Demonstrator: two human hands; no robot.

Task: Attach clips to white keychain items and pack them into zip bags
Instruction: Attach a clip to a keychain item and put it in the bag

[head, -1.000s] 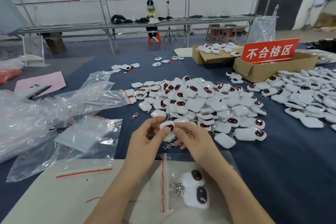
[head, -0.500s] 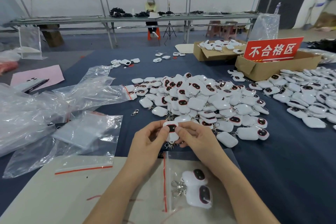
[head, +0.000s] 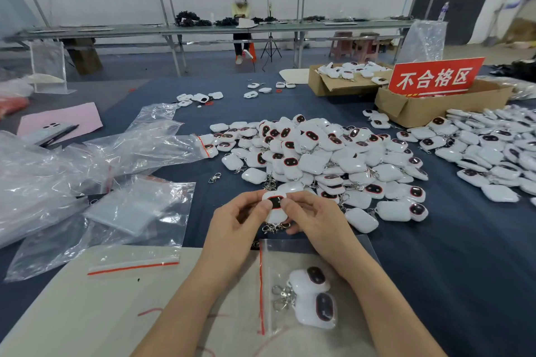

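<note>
one keychain item (head: 275, 207) between both hands (head: 278, 219)

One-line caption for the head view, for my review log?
The left hand and right hand pinch a white keychain item, clip dangling, near a zip bag holding two clipped items.

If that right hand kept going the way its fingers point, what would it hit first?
Its fingers pinch the white keychain. Pushed further that way, the right hand would probably meet the left hand gripping the other side, though depth is unclear.
</note>
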